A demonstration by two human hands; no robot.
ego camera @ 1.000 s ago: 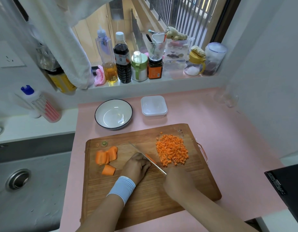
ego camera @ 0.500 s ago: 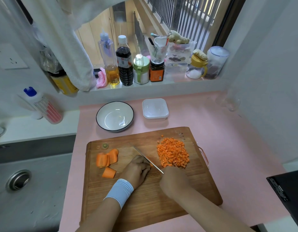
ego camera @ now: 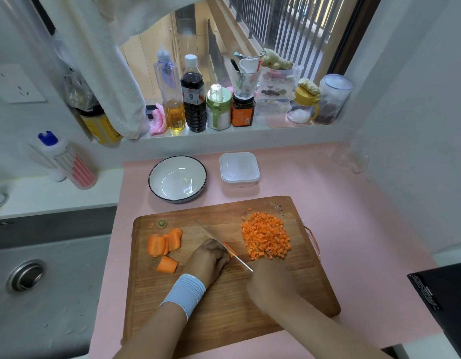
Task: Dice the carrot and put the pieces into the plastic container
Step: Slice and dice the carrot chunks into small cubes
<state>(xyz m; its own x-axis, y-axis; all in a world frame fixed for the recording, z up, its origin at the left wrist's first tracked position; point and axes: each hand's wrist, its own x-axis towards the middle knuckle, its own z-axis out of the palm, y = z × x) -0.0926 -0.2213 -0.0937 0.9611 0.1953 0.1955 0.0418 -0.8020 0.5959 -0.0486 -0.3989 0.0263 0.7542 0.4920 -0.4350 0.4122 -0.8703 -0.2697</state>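
Observation:
On the wooden cutting board (ego camera: 224,307) my left hand (ego camera: 207,261) holds down carrot strips (ego camera: 230,251) with curled fingers. My right hand (ego camera: 272,283) grips the handle of a knife (ego camera: 224,246), whose blade lies against the strips beside my left fingers. A heap of diced carrot (ego camera: 267,239) lies to the right of the blade. Uncut carrot chunks (ego camera: 164,244) lie at the board's left. The plastic container (ego camera: 239,169) stands behind the board with nothing visible inside.
A white bowl (ego camera: 177,178) with a dark rim sits left of the container. Bottles and jars (ego camera: 193,99) line the window sill. A sink (ego camera: 27,275) lies to the left. A black object (ego camera: 447,301) juts in at the right edge.
The knife blade has shifted slightly left along the carrot strips, and my left fingers have drawn back with it. The view has tilted a little.

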